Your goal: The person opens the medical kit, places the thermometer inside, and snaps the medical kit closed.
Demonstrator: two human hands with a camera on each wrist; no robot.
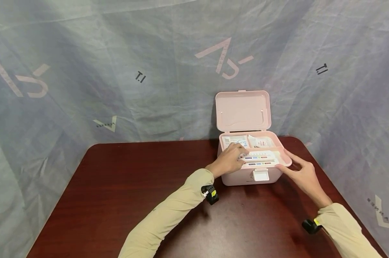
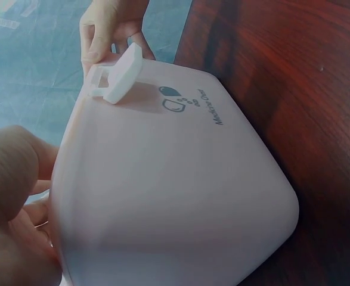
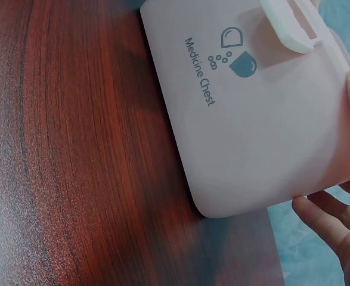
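A pale pink medicine chest (image 1: 239, 179) stands on the table with its lid (image 1: 242, 111) raised. At the chest's front left, my left hand (image 1: 229, 159) pinches the left end of a flat white pack (image 1: 260, 156) with a row of small coloured blocks. A similar white pack (image 1: 262, 164) lies just in front of it. My right hand (image 1: 302, 175) grips the chest's front right corner, thumb at the front rim and fingers along the right side. In the left wrist view the chest wall (image 2: 163, 179) hides my left fingertips.
Behind a divider in the chest are a blue-printed packet (image 1: 236, 140) and a white packet with red print (image 1: 260, 142). A white latch (image 1: 261, 175) hangs at the front. The dark red wooden table (image 1: 142, 186) meets a grey fabric backdrop (image 1: 162, 107).
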